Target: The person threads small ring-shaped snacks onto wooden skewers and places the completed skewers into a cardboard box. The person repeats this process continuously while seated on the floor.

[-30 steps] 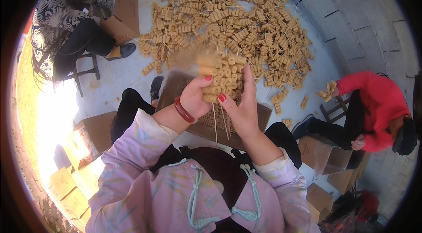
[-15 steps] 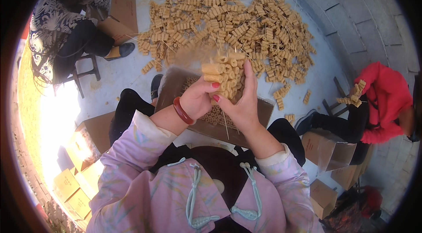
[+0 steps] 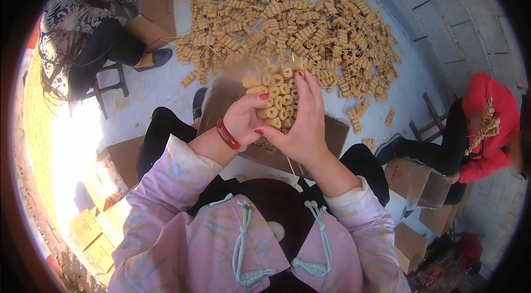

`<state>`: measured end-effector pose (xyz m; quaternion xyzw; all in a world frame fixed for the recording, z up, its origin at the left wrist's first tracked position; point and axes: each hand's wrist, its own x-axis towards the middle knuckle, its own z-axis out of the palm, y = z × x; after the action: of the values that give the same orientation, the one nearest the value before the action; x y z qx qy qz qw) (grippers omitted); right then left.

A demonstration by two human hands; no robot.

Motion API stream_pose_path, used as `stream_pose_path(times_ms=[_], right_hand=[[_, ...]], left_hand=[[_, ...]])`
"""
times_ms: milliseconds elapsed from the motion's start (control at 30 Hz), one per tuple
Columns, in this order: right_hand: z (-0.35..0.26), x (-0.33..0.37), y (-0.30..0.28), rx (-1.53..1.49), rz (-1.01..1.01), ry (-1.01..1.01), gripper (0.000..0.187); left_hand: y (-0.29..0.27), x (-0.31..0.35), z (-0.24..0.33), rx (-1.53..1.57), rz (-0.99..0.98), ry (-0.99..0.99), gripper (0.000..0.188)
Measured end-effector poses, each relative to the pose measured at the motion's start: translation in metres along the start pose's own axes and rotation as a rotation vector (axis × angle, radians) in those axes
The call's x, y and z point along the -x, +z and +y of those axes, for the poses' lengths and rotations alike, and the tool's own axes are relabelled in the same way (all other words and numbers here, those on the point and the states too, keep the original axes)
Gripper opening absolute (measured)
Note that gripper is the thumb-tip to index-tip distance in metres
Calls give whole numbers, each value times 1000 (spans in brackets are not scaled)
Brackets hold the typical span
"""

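Note:
Between both palms I hold a bundle of skewers point(image 3: 281, 96) threaded with tan, hollow, ribbed rolls, their round open ends turned toward me. My left hand point(image 3: 243, 118), with a reddish bangle at the wrist, closes on the bundle's left side, thumb on top. My right hand point(image 3: 307, 130) presses its right side, fingers stretched along it and thumb underneath. Thin bare sticks poke out below the right thumb. Under the hands stands an open cardboard box point(image 3: 335, 137) between my knees, with more rolls inside, mostly hidden by my hands.
A large heap of the same skewers point(image 3: 298, 22) spreads over the pale floor ahead. At left a person in a patterned top point(image 3: 83, 33) sits by an open box point(image 3: 155, 11). At right a person in red point(image 3: 487, 121) holds skewers above another box point(image 3: 417, 182). Cartons point(image 3: 99, 237) stand lower left.
The bundle has tilted so more roll ends face me, and my right fingers have shifted along its side. The person in red has drawn their skewers rightward, closer to their body.

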<state>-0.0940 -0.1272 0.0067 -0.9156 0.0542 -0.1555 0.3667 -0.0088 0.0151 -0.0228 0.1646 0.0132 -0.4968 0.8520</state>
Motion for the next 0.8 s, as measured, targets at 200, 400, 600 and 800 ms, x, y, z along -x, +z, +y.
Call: stream_pose_path(times_ms=[200,400,600,800], right_hand=[[-3,0,7,-81,77,46,104],[4,-7,11,-145,94,-14,107],[-8,-23,30,-203,131,-25,108],[-7,-38,54,-350,55,-75,105]], left_hand=[[8,-2,-3,-89,-49,86,57],[11,-4,3,-216,-58,124,62],[13,6,20,-294,-68,206,59],[5,19,43,-359,-60,252,56]])
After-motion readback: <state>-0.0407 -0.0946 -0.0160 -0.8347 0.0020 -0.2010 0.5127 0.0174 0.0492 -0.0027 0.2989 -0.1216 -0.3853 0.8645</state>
